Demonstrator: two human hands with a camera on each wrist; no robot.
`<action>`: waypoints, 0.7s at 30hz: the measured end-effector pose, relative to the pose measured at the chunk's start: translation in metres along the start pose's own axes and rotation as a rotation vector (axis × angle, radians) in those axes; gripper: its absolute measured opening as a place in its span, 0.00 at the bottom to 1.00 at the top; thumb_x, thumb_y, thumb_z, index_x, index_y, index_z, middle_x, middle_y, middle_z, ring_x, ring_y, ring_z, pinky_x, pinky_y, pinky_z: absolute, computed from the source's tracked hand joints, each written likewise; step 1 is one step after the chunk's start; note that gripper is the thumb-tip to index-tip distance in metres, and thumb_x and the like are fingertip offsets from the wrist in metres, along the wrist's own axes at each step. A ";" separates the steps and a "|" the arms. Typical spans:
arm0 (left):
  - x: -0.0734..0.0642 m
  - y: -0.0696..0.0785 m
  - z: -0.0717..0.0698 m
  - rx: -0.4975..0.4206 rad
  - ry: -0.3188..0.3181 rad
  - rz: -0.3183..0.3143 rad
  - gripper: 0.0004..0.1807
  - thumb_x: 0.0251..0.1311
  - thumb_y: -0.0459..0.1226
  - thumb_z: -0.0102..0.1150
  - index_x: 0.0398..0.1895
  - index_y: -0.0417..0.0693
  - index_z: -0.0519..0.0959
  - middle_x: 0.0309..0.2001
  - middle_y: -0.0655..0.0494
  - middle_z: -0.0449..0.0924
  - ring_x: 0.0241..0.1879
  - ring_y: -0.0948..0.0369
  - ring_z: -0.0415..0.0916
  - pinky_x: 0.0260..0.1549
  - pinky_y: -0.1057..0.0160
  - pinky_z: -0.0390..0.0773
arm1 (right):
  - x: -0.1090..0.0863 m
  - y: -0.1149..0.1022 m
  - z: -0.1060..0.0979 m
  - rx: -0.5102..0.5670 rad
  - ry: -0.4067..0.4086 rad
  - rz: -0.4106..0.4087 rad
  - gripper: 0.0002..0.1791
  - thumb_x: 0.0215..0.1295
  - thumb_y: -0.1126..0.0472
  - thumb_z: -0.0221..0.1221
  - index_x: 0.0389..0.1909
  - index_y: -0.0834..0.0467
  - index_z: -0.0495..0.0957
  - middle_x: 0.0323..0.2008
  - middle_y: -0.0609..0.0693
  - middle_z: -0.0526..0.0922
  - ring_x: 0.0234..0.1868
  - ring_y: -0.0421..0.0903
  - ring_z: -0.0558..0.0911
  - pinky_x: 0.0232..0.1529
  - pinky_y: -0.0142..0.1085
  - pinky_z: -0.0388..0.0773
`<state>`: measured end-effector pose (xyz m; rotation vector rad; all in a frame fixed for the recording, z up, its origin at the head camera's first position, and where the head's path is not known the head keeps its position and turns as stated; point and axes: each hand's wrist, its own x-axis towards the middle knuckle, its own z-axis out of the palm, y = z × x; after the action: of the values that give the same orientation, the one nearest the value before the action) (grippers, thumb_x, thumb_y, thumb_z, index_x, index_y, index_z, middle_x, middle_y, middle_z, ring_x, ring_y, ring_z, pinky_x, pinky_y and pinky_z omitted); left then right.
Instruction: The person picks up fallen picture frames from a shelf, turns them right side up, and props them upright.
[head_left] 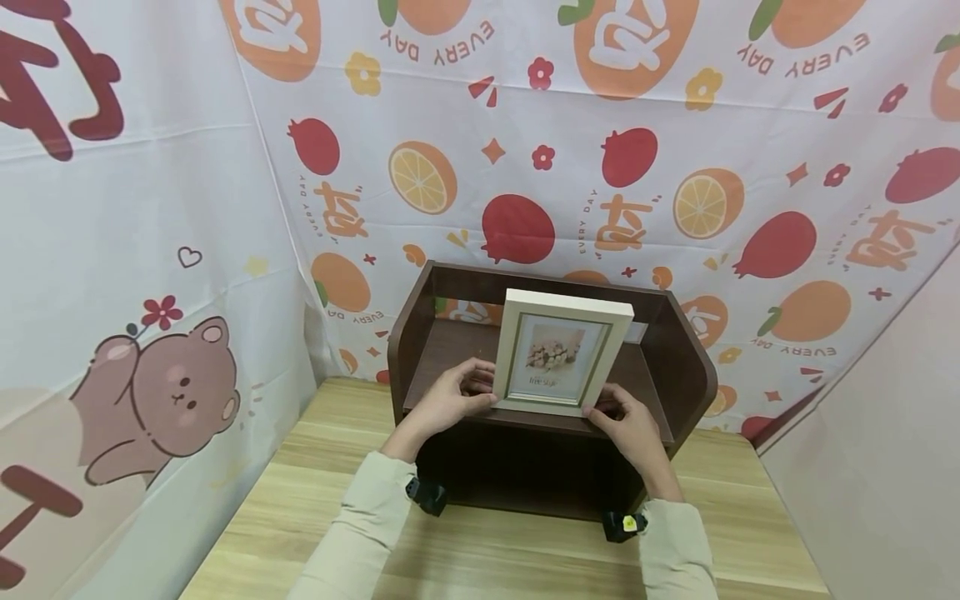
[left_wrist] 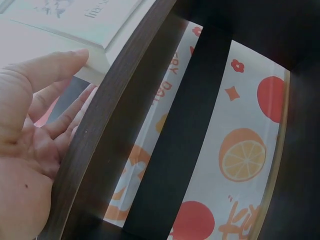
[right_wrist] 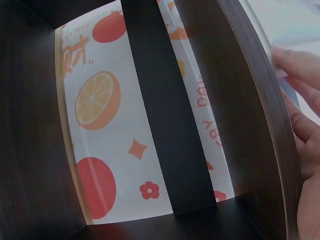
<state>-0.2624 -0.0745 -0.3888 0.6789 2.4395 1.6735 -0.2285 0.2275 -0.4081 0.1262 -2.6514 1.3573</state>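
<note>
A cream picture frame (head_left: 558, 358) with a photo of small round things and some lettering stands upright, leaning slightly back, on the upper board of a dark brown shelf unit (head_left: 448, 343). My left hand (head_left: 447, 400) holds its lower left corner, thumb at the front and fingers behind. At the lower right corner, my right hand (head_left: 630, 427) grips it the same way. In the left wrist view the left thumb (left_wrist: 60, 67) lies on the frame's corner, over the board's front edge. The right wrist view shows the right thumb (right_wrist: 290, 59) at the other corner.
The shelf unit stands on a light wood-grain table (head_left: 307, 479) against a fruit-print cloth (head_left: 480, 158). Raised side panels (head_left: 686, 358) flank the upper board. Below it is a dark compartment (head_left: 525, 471). A cloth with a bear print (head_left: 180, 392) hangs at the left.
</note>
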 end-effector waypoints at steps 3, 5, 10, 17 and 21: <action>0.000 0.000 0.001 0.039 0.014 -0.011 0.22 0.61 0.36 0.63 0.58 0.49 0.74 0.53 0.46 0.79 0.52 0.52 0.78 0.47 0.56 0.79 | 0.000 0.000 0.001 -0.052 0.016 0.016 0.21 0.60 0.43 0.64 0.51 0.46 0.78 0.41 0.48 0.85 0.42 0.43 0.80 0.40 0.36 0.73; -0.001 0.000 0.002 0.065 0.024 -0.026 0.21 0.60 0.37 0.64 0.58 0.51 0.75 0.51 0.49 0.80 0.51 0.53 0.79 0.45 0.58 0.80 | 0.001 0.001 0.003 -0.077 0.029 0.025 0.21 0.60 0.42 0.64 0.51 0.45 0.78 0.41 0.48 0.85 0.42 0.44 0.81 0.41 0.37 0.72; -0.002 0.001 0.003 0.108 0.052 -0.059 0.20 0.59 0.38 0.65 0.55 0.54 0.76 0.47 0.52 0.82 0.49 0.56 0.80 0.42 0.60 0.80 | 0.002 -0.001 0.006 -0.126 0.067 0.027 0.21 0.60 0.41 0.63 0.52 0.44 0.78 0.40 0.46 0.85 0.43 0.45 0.81 0.45 0.41 0.71; -0.001 0.004 0.009 0.142 0.056 -0.084 0.19 0.57 0.41 0.67 0.53 0.57 0.78 0.46 0.58 0.83 0.48 0.60 0.81 0.42 0.61 0.78 | 0.002 -0.004 0.010 -0.245 0.127 0.013 0.21 0.65 0.41 0.58 0.55 0.46 0.76 0.40 0.47 0.85 0.41 0.47 0.81 0.42 0.46 0.70; -0.001 0.007 0.010 0.187 0.071 -0.099 0.20 0.56 0.43 0.68 0.53 0.62 0.78 0.45 0.61 0.83 0.46 0.62 0.81 0.42 0.59 0.77 | 0.002 -0.006 0.012 -0.268 0.151 0.018 0.22 0.67 0.41 0.56 0.56 0.46 0.76 0.40 0.47 0.84 0.39 0.47 0.81 0.41 0.46 0.70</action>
<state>-0.2563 -0.0643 -0.3868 0.5169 2.6565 1.4717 -0.2310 0.2147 -0.4097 -0.0325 -2.6780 0.9614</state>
